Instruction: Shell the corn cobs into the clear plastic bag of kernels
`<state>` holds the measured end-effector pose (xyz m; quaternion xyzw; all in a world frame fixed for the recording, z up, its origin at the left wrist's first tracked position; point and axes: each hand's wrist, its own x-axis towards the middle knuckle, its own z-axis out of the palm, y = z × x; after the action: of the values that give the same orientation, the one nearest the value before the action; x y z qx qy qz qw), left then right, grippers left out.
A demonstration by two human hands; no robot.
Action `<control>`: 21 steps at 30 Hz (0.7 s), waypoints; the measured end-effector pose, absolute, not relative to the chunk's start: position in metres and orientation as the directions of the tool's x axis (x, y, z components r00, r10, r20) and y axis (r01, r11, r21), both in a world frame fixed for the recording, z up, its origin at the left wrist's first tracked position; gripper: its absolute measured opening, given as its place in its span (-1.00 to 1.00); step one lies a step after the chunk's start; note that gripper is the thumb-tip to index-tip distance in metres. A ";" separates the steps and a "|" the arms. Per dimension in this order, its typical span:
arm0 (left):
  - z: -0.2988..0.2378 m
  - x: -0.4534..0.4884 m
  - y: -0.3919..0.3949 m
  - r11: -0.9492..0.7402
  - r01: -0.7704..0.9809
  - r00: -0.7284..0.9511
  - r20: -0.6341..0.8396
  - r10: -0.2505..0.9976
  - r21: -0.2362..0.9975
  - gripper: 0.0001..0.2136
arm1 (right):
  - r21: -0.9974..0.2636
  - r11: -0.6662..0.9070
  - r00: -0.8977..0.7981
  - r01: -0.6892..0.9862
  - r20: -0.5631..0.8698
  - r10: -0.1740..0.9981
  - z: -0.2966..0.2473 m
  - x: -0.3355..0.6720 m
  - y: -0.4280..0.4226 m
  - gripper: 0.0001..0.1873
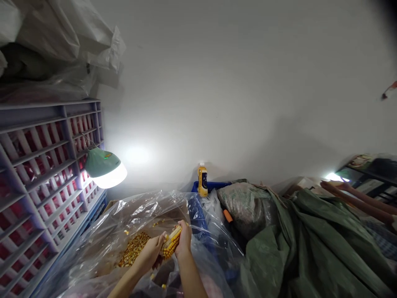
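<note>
Both my hands hold one corn cob [172, 244] with yellow kernels, low in the middle of the view. My left hand [154, 247] is closed round its lower end, and my right hand [185, 239] is closed on its upper end, thumb pressed against the kernels. The cob sits over a large clear plastic bag [124, 215]. Inside the bag lies a heap of loose corn kernels [134, 248], just left of my left hand. A few single kernels are scattered on the plastic.
A grey slatted crate [46, 165] stands at the left with a lit green lamp [105, 169] hung on it. A yellow bottle [202, 180] stands by the wall on a blue crate [214, 186]. Green tarpaulin [310, 240] and a sack [245, 207] fill the right.
</note>
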<state>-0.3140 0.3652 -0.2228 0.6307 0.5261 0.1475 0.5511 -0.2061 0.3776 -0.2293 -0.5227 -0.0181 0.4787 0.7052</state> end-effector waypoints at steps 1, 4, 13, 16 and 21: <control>-0.225 -0.317 0.370 0.176 0.539 0.379 -0.423 0.823 0.824 -0.44 | -0.758 -0.004 0.546 -0.652 -0.473 0.692 -0.230 -0.206 0.377 -0.87; -0.225 -0.328 0.382 0.002 0.726 0.270 -0.288 0.919 0.688 -0.56 | -0.779 0.005 0.568 -0.626 -0.452 0.687 -0.230 -0.208 0.375 -0.85; -0.216 -0.312 0.362 -0.136 0.578 0.474 -0.196 0.858 0.804 -0.35 | -0.792 -0.020 0.510 -0.610 -0.412 0.756 -0.233 -0.218 0.374 -0.87; -0.224 -0.311 0.366 0.017 0.491 0.398 -0.241 0.885 0.871 -0.25 | -0.779 -0.010 0.502 -0.626 -0.413 0.760 -0.232 -0.219 0.373 -0.84; -0.216 -0.317 0.374 -0.026 0.517 0.384 -0.205 0.900 0.855 -0.33 | -0.795 -0.031 0.488 -0.605 -0.402 0.774 -0.236 -0.221 0.377 -0.67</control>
<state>-0.3170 0.3737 -0.2164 0.6864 0.5162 0.2038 0.4699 -0.2208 0.3766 -0.2364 -0.5163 -0.0817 0.4991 0.6911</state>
